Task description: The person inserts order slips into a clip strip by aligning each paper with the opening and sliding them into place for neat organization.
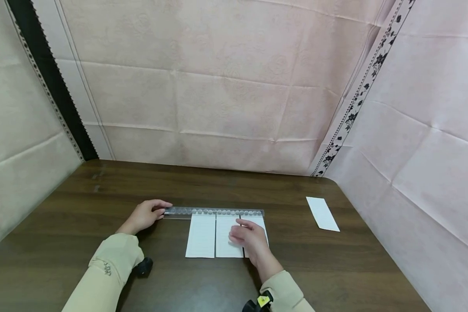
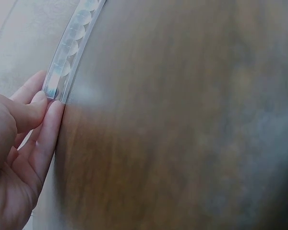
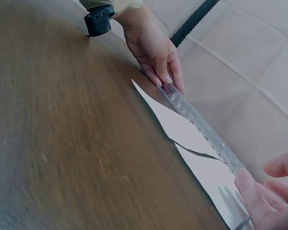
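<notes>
With thumb and fingers my left hand (image 1: 142,216) pinches the left end of a clear plastic ruler (image 1: 214,211), which has a row of round shapes along it. The ruler (image 2: 73,47) runs across the top ends of white paper strips lying side by side: a left strip (image 1: 200,236), a middle strip (image 1: 226,229) and a right strip (image 1: 258,220). Above the right strip is my right hand (image 1: 251,242), its fingers loosely bent and apart, holding nothing. It hides part of that strip. In the right wrist view, the thumb of this hand (image 3: 269,206) overlaps the ruler's near end.
Another white paper strip (image 1: 323,213) lies alone on the right of the brown wooden table (image 1: 171,286). Pale cloth walls (image 1: 226,104) rise behind and at both sides of the table. Black devices are strapped to both wrists.
</notes>
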`<state>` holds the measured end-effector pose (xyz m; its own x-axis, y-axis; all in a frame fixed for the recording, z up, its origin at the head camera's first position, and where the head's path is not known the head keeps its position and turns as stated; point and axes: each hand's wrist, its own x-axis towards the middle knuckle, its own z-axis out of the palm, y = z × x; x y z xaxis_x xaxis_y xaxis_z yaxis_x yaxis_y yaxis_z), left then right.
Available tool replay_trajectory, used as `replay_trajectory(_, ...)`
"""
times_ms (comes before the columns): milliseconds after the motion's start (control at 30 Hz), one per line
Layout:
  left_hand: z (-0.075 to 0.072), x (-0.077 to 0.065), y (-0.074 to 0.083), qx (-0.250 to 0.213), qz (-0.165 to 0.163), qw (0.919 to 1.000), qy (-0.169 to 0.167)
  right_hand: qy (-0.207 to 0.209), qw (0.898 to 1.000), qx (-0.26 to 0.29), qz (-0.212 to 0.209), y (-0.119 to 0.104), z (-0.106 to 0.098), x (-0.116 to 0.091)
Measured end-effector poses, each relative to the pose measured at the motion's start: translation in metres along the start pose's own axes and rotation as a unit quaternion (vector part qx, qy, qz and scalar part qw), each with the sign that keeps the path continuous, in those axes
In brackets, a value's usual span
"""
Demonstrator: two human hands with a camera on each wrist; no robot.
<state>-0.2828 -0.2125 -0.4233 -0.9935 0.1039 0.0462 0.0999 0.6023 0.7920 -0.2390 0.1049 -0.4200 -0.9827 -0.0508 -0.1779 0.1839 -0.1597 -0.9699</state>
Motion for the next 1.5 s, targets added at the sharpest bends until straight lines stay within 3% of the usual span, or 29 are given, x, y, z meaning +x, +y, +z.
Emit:
replay_trajectory(267,-0.001,-0.002,0.0,-0.001,0.001,1.0,0.0,0.025,0.999,-0.016,0.021,-0.001,-0.01,0.003)
replay_trajectory(667,-0.002,-0.002,-0.002,0.007,-0.002,1.0,-0.003,0.061,0.998,-0.003,-0.001,-0.009,-0.026,0.007)
replay_trajectory(1500,-0.002,0.0,0.001,0.003,0.0,1.0,-0.009,0.105,0.994,-0.005,0.002,-0.017,-0.058,0.015)
